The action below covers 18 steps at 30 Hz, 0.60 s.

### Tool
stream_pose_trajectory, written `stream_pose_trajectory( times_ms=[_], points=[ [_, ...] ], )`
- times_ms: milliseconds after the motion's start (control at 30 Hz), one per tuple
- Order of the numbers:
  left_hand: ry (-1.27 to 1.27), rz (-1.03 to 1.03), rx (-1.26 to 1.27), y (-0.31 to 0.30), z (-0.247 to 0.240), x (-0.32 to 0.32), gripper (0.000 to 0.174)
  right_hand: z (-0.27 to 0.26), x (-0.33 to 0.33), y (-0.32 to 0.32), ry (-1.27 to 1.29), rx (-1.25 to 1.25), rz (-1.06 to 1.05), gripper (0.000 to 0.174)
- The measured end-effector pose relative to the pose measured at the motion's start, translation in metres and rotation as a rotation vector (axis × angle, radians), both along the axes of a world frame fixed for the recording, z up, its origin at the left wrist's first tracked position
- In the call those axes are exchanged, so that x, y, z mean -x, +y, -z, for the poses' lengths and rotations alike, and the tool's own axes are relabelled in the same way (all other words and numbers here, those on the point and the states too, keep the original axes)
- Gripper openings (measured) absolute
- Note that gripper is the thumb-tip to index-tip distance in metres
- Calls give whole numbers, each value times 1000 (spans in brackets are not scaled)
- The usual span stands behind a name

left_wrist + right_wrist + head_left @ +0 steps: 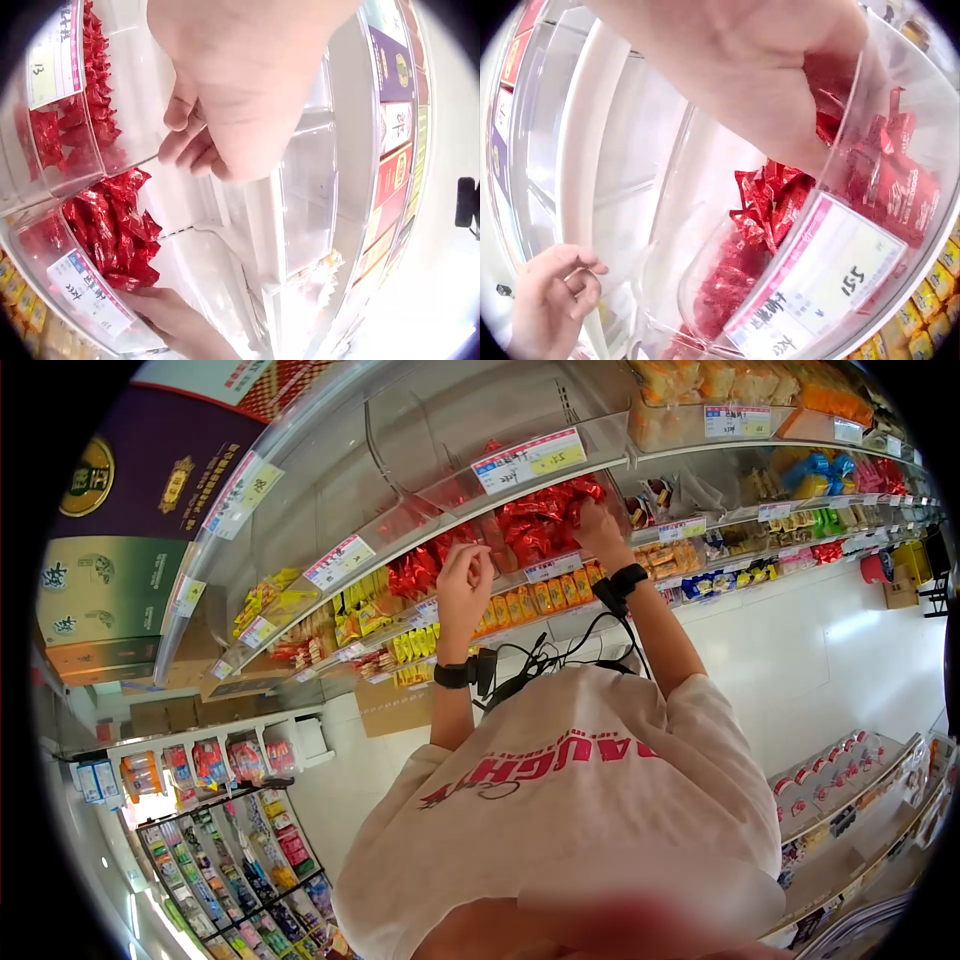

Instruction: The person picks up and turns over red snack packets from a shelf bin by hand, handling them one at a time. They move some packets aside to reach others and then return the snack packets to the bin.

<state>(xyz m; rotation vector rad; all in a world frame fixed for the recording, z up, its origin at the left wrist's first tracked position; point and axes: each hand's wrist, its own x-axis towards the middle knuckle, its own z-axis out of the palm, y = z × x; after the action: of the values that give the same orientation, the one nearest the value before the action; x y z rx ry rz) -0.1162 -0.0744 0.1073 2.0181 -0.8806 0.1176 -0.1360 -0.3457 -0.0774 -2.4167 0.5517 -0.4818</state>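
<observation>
Red foil-wrapped packets (535, 525) fill a clear shelf bin. The right hand (602, 532) reaches into the bin's right end, fingers among the packets; in the right wrist view its fingertips are hidden behind the clear front wall and packets (772, 202). Whether it grips one cannot be told. The left hand (465, 588) is raised in front of the shelf, left of that bin, fingers loosely bent and holding nothing. In the left wrist view this left hand (225, 105) hangs above the bins, with red packets (112, 232) below it and the right hand (180, 322) at their edge.
Price labels (530, 460) line the clear shelf fronts. Orange packs (560, 592) and yellow packets (360, 610) sit around the red ones. Boxes (130, 480) stand at the left, and another rack (235, 860) is at lower left. Black cables (560, 650) hang between the wrists.
</observation>
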Motion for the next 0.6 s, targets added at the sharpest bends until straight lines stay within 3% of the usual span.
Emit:
stream_pose_trajectory(
  times_ms=[33, 133, 167, 267, 333, 400, 467, 500, 600],
  points=[
    [8, 38, 12, -4, 2, 6, 11, -10, 4, -3, 0, -52, -79, 47],
    [162, 82, -24, -15, 8, 19, 12, -67, 21, 1, 76, -101, -54, 48],
    [181, 127, -55, -15, 14, 20, 17, -94, 33, 5, -17, -128, -74, 36],
    [719, 104, 38, -22, 26, 31, 30, -130, 54, 10, -336, -169, -313, 25],
    [1140, 141, 256, -31, 29, 26, 40, -145, 65, 14, -408, -304, -474, 33],
    [1324, 167, 471, -38, 26, 31, 46, -147, 72, 21, -482, -389, -604, 39],
    [1268, 192, 652, -55, 14, 43, 47, -147, 76, 25, -566, -419, -698, 42],
    [1124, 134, 612, -53, 25, 46, 47, -146, 78, 23, -545, -255, -691, 45],
    [891, -2, 524, -55, 41, 44, 48, -154, 93, 24, -449, -696, -560, 45]
  ],
)
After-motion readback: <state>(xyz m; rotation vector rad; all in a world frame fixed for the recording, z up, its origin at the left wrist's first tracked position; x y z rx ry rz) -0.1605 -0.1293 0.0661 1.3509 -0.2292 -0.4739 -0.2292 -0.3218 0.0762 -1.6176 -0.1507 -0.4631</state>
